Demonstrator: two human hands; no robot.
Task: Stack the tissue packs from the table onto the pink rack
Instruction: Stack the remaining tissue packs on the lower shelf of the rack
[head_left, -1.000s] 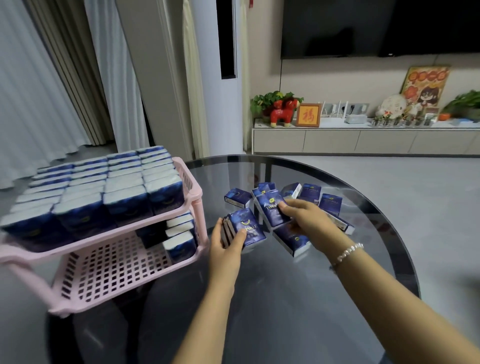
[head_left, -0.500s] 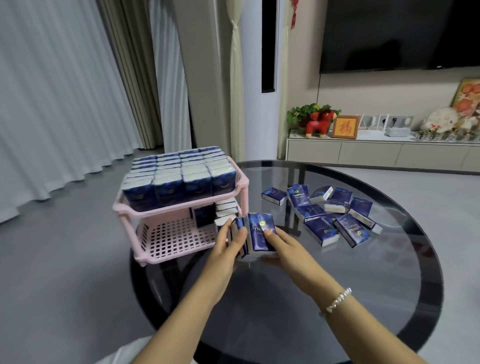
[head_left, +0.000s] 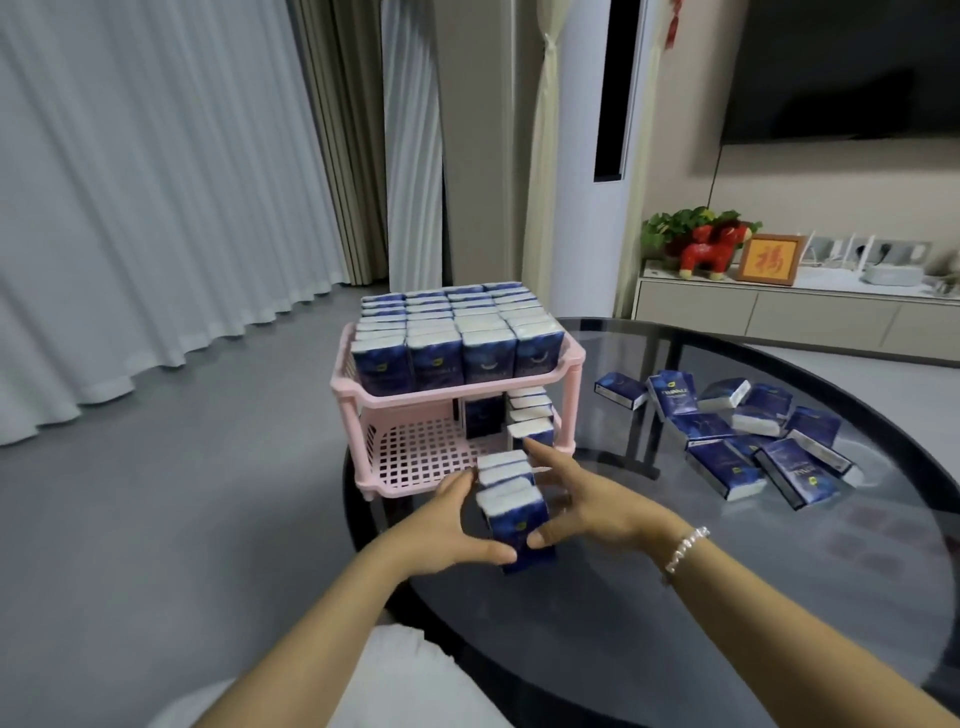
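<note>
A row of several dark blue tissue packs stands upright between my hands, just in front of the pink rack. My left hand presses the row's left side and my right hand presses its right side, fingertips reaching the rack's lower shelf. The rack's top shelf is packed full of upright packs. A few packs stand at the right of the lower shelf. Several loose packs lie scattered on the round dark glass table to the right.
The rack stands at the table's left edge, with grey floor beyond it. White curtains hang at the left. A low cabinet with a red figurine and a framed picture runs along the back wall under a dark television.
My right hand picked a pack from the pile and added it to those in my left hand. Both hands now hold the packs upright as a row, close to the rack's lower shelf.
</note>
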